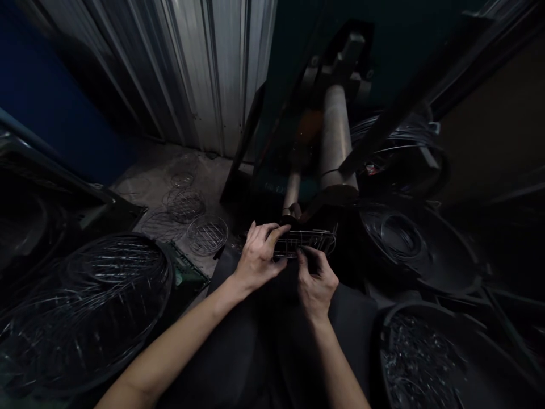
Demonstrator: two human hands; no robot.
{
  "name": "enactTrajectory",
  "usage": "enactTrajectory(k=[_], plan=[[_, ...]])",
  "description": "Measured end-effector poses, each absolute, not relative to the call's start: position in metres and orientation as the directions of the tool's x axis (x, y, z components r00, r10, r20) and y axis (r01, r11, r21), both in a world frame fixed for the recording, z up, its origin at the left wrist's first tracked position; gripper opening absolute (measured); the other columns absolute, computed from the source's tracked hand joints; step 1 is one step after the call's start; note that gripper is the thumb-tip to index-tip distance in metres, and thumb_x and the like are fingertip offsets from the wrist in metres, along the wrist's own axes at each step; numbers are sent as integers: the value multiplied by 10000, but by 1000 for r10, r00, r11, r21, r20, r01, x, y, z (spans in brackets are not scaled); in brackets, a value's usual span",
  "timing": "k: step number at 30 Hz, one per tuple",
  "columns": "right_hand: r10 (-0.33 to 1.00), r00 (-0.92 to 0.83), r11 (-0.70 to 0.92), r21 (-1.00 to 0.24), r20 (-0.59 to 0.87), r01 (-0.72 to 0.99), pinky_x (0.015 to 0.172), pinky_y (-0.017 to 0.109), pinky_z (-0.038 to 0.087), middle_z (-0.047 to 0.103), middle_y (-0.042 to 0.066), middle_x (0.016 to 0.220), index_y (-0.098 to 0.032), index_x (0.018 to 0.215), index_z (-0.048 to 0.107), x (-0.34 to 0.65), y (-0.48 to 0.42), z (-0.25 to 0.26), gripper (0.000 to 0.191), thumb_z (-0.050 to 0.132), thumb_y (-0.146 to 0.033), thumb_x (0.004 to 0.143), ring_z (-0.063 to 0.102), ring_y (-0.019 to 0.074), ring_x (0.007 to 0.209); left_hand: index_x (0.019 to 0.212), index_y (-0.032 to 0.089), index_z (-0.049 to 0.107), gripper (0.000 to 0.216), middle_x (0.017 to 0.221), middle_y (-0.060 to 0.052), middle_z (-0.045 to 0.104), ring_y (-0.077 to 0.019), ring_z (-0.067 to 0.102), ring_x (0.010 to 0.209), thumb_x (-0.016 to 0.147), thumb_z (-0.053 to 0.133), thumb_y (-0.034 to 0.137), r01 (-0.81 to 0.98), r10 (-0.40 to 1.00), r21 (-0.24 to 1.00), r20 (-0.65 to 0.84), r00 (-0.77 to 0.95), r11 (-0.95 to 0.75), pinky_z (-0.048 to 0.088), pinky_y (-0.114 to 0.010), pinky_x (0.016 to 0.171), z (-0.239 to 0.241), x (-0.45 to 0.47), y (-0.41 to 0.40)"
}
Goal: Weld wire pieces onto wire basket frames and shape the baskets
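A small wire basket [326, 240] sits in front of me, just below the machine's two metal arms. My left hand [260, 253] is closed on its left end, fingers over the top and thumb below. My right hand [315, 281] is pinched, with thumb and forefinger at the basket's near lower edge. Whether a small piece of wire lies between those fingertips I cannot make out. Beyond the basket are the thick upper metal arm [336, 130] and the thinner arm [293, 190] of the machine.
A large tub [170, 272] of wire grids stands at the left. Round wire grids [208, 234] lie on the floor. At the right are a dark basin [457, 255] holding wire rings and a tub [385, 341] of small metal pieces. Corrugated sheeting [204, 68] stands behind.
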State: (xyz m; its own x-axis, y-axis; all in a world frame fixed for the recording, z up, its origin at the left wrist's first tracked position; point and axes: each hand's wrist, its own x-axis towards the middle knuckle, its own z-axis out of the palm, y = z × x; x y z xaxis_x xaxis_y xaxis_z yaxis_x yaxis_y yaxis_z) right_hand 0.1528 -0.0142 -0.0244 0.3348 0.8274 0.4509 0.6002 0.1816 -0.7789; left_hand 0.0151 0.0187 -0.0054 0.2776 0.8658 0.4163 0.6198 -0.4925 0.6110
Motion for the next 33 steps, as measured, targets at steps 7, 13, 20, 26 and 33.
enactTrajectory(k=[7,13,20,26,33], plan=[[834,343,177,-797,433,577,721,256,489,666,25,812,-172,887,645,155,-3,-24,173,582,-328,848,618,138,715,1263,231,425,603,1163,-72,520,-225,506,1112,699,624,156,610,850,602,449,274,-515,268,-530,1088,-4,16,29],[833,334,193,-798,441,572,699,247,482,665,24,797,-169,876,640,154,5,-24,179,581,-335,847,615,137,707,1266,215,426,603,1163,-77,525,-231,493,1128,700,631,169,624,847,584,448,286,-519,271,-540,1080,-3,17,38],[817,341,226,-802,466,553,701,255,482,661,26,791,-163,859,633,154,9,-27,191,577,-345,844,613,139,711,1264,209,442,574,1160,-82,533,-229,506,1109,722,628,176,666,821,506,478,312,-548,266,-539,1082,-3,13,41],[827,351,217,-825,439,522,720,278,499,664,37,818,-167,877,627,146,11,-28,194,543,-341,859,618,146,735,1272,199,446,588,1159,-86,533,-237,512,1100,726,663,226,692,797,441,500,340,-571,264,-519,1088,-3,12,44],[792,489,44,-833,366,552,846,343,492,657,84,1049,-182,1118,609,199,-46,-20,359,596,-358,806,629,194,921,1406,229,189,952,1427,-153,291,-321,284,1333,654,743,410,592,780,513,471,411,-621,153,-596,1096,-20,-13,52]])
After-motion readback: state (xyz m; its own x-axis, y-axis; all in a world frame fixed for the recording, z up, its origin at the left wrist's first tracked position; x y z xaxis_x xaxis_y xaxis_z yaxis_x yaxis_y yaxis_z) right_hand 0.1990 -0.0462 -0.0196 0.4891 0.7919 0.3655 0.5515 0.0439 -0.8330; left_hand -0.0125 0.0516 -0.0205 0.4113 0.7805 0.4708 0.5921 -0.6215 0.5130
